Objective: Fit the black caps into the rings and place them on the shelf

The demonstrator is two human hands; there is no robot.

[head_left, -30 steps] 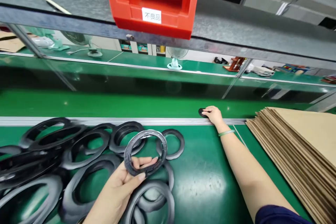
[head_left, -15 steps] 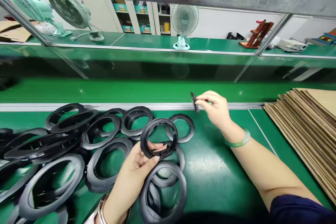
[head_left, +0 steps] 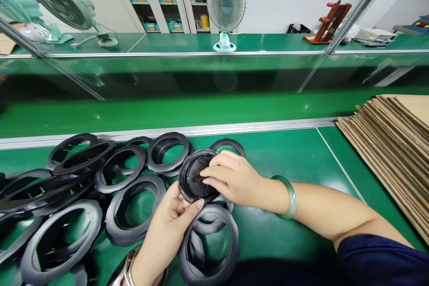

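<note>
My left hand (head_left: 166, 232) grips a black plastic ring (head_left: 187, 183) from below, tilted up off the loose pile. My right hand (head_left: 231, 178) is over the ring's face, and its fingers pinch a small black piece (head_left: 198, 179) against the ring's centre. The fingers hide most of that piece and the upper right of the ring. A jade bangle (head_left: 288, 196) sits on my right wrist. Several similar black rings (head_left: 110, 219) lie around and under both hands on the green mat (head_left: 278, 161).
A stack of flat brown cardboard sheets (head_left: 392, 152) lies at the right. An aluminium rail (head_left: 201, 129) runs behind the mat, with a glass partition (head_left: 187, 67) beyond it. Past that stand a green bench, several desk fans (head_left: 226, 2) and shelving.
My right hand has moved left from the rail, carrying the small black piece onto the ring. The view has tilted upward, and the red bin has left the frame.
</note>
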